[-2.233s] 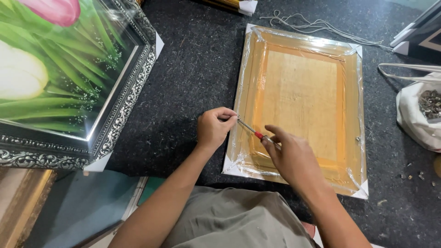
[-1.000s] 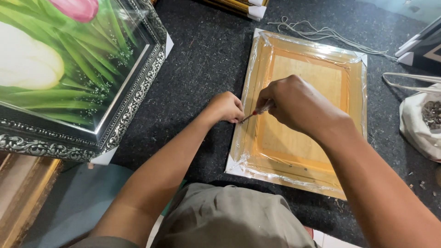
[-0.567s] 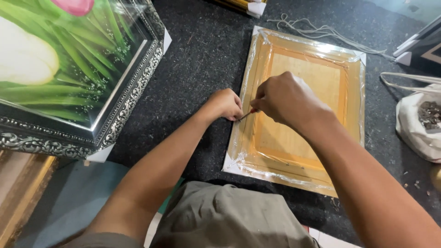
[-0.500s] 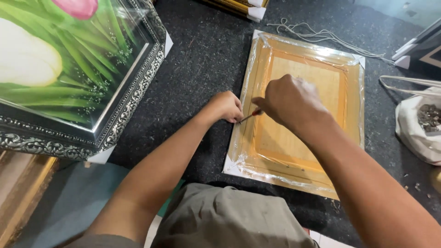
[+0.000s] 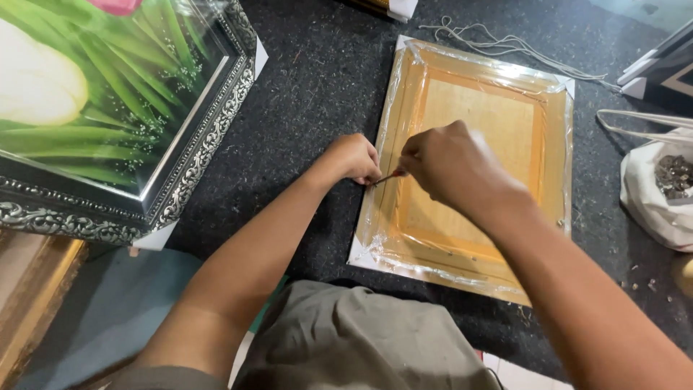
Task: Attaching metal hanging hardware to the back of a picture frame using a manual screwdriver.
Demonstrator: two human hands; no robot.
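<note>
Your right hand (image 5: pixel 447 162) is closed around a thin tool (image 5: pixel 388 177), its tip at the left edge of the plastic-wrapped wooden frame (image 5: pixel 476 159) lying back-up on the dark tabletop (image 5: pixel 317 87). Your left hand (image 5: pixel 354 157) is curled at that same edge, fingertips touching the wrap beside the tool tip. A framed flower painting (image 5: pixel 108 108) lies to the left, a white bag (image 5: pixel 660 191) to the right.

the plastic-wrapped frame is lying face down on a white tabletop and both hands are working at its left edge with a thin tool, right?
Not quite: the tabletop is dark speckled stone, not white, as the head view shows. The rest holds: the plastic-wrapped frame lies back side up, and the left hand and right hand work at its left edge with a thin tool.
</note>
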